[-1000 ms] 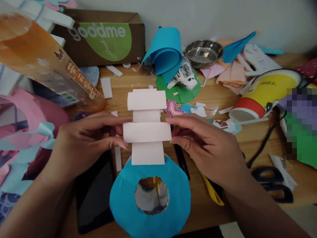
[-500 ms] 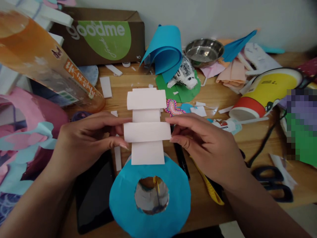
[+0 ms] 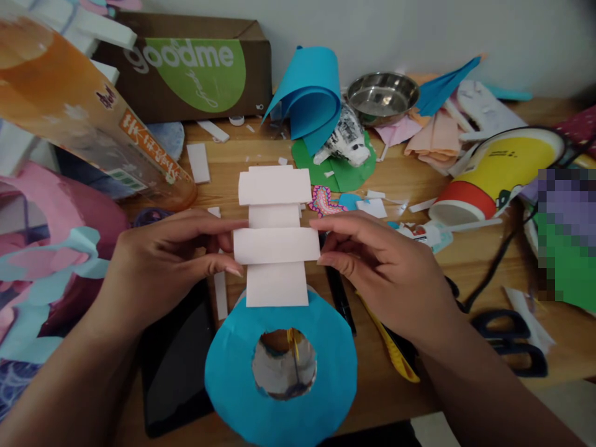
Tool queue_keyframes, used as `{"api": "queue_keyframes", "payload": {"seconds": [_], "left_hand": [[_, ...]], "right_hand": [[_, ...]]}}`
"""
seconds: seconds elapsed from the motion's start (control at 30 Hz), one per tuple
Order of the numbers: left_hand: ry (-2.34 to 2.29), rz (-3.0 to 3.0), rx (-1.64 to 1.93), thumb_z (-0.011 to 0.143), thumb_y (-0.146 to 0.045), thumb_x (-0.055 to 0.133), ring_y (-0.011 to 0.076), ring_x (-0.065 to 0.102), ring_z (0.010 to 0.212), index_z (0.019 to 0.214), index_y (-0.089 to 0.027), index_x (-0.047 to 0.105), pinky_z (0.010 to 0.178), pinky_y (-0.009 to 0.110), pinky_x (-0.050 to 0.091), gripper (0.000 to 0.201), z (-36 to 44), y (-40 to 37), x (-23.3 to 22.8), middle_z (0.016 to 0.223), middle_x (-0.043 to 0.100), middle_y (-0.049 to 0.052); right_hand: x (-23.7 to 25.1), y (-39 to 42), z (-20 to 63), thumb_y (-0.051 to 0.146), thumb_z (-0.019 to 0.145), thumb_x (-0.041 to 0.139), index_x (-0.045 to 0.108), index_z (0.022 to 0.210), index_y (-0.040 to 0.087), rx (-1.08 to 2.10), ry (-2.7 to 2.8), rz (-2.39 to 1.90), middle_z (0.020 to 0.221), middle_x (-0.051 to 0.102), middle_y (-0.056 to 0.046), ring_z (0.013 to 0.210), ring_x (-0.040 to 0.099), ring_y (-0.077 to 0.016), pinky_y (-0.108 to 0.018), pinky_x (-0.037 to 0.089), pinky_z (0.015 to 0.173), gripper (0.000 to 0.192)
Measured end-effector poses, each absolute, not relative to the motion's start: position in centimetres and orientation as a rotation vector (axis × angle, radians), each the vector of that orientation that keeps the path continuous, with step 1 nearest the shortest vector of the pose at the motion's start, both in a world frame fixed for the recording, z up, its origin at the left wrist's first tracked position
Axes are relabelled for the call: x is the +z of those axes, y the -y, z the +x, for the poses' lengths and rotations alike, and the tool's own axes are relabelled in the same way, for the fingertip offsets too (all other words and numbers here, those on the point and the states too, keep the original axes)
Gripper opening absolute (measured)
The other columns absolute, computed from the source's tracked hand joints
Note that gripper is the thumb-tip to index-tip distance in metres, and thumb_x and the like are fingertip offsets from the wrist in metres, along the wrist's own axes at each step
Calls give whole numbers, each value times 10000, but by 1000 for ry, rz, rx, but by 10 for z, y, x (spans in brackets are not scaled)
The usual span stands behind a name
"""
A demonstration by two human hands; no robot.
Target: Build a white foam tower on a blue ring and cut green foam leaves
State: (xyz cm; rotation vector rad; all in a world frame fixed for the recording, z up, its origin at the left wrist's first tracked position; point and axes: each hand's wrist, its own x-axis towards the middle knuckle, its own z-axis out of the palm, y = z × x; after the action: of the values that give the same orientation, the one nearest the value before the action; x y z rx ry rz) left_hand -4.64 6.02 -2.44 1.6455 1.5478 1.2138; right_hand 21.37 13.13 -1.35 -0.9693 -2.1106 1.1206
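Between my hands is a white paper strip (image 3: 277,246), lying crosswise over a longer upright white paper piece (image 3: 276,287). My left hand (image 3: 174,267) pinches the strip's left end between thumb and forefinger. At the right end, the thumb and forefinger of my right hand (image 3: 379,267) pinch it too. Farther up, a second white crosspiece (image 3: 274,187) spans the same upright piece. Its lower end overlaps the top of a blue paper ring (image 3: 228,372), which has a round hole in the middle.
A black tablet (image 3: 177,372) lies under my left forearm. To the left stand an orange drink bottle (image 3: 102,105) and pink paper craft (image 3: 88,205). Behind are a brown box (image 3: 200,74), rolled blue paper (image 3: 316,81) and a metal bowl (image 3: 384,96). Scissors (image 3: 510,341) and a yellow cup (image 3: 503,167) lie right.
Almost nothing differs. The view has shifted very slightly, and both hands keep their pinch on the white paper strip.
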Motion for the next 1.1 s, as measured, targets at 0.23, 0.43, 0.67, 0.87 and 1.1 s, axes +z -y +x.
{"api": "queue_keyframes", "payload": {"seconds": [0.23,0.43,0.67,0.87,1.1], "left_hand": [[-1520,1666,1221,735,-274,864,104,587,673,1060,-293,786,573,189,460,335,-45,-61,-23,797,686,-18],[-1458,1757,1261,734,-331,859,87,588,654,1091,-301,770,540,176,450,369,-49,-64,-31,792,681,-33],[-1445,1778,1256,745,-307,855,72,592,671,1114,-317,758,545,163,444,382,-50,-64,-32,806,681,-46],[-1459,1752,1245,746,-303,854,64,601,688,1121,-322,754,581,147,467,389,-50,-63,-32,825,684,-52],[-1488,1717,1241,759,-326,842,76,595,707,1144,-349,746,599,159,467,398,-47,-62,-29,828,680,-47]], "right_hand": [[-14,-132,214,87,927,609,647,1212,245,1103,2118,-961,1216,671,-40,946,680,-155,-270,592,799,328],[-13,-131,214,74,921,612,647,1206,243,1128,2115,-986,1210,673,-35,940,682,-154,-264,588,798,334],[-13,-132,213,91,924,618,648,1208,245,1080,2149,-1005,1208,676,-33,1026,667,-173,-273,582,827,325],[-12,-131,213,97,921,625,648,1211,248,1066,2156,-1000,1207,679,-29,1041,663,-178,-282,582,843,328],[-14,-131,215,110,933,617,642,1228,253,1082,2141,-1001,1212,674,-31,1004,669,-167,-276,582,824,329]]}}
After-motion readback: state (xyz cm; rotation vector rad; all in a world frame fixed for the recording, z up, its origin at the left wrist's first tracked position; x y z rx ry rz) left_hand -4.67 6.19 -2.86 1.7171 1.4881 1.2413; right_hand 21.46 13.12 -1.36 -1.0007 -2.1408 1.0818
